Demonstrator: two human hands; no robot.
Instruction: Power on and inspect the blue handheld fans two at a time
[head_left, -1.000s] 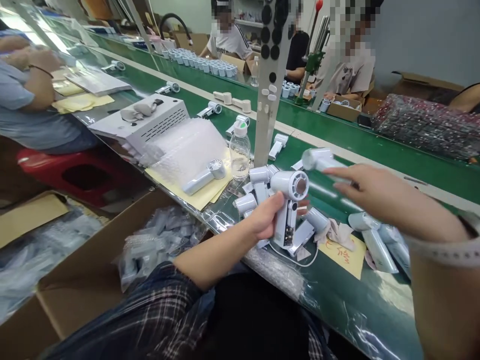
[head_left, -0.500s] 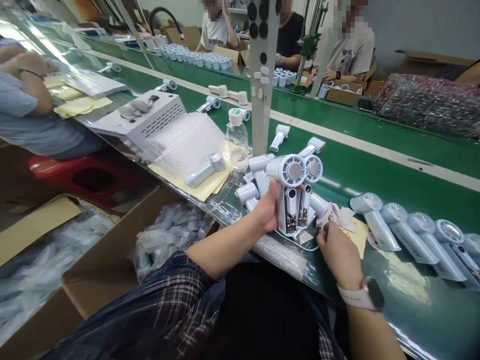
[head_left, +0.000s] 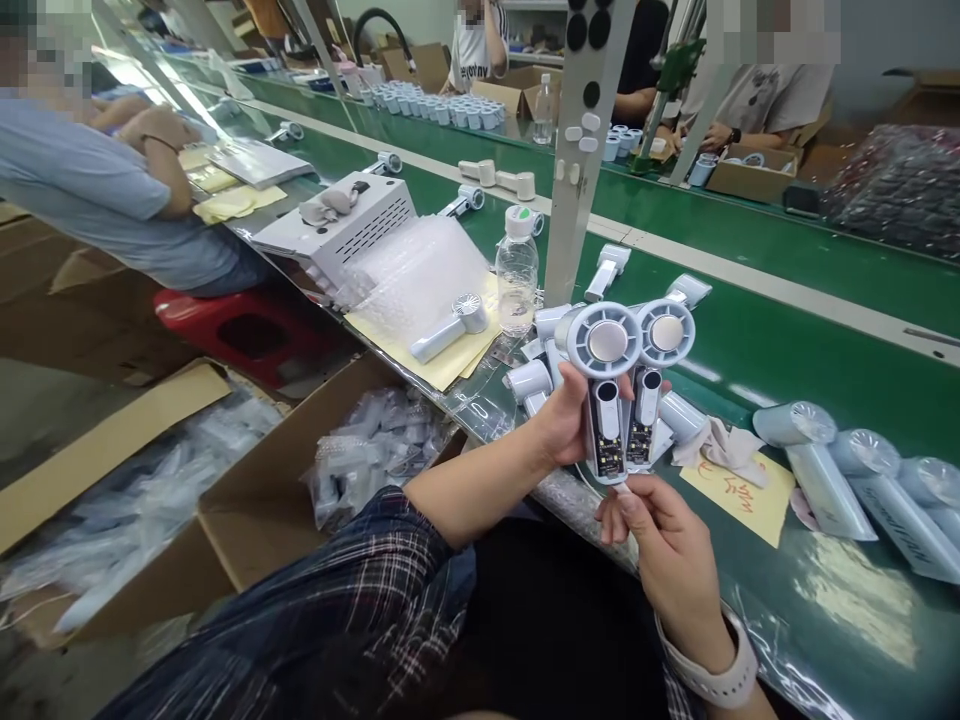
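Above green conveyor belt [head_left: 757,330]: two pale-blue handheld fans [head_left: 626,385] now raised upright, clamped side by side in left hand [head_left: 561,425]; right hand [head_left: 660,545] risen beneath handles, fingertips pinched at base.

The left hand [head_left: 559,425] grips 2 handheld fans [head_left: 626,385] upright, side by side, above the green conveyor belt [head_left: 757,340]. The right hand [head_left: 664,545] pinches a small white piece [head_left: 624,487] at their bases.

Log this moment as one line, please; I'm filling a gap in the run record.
left hand: grips two handheld fans upright | right hand: fingertips at fans' bottom ends | behind: water bottle, conveyor belt
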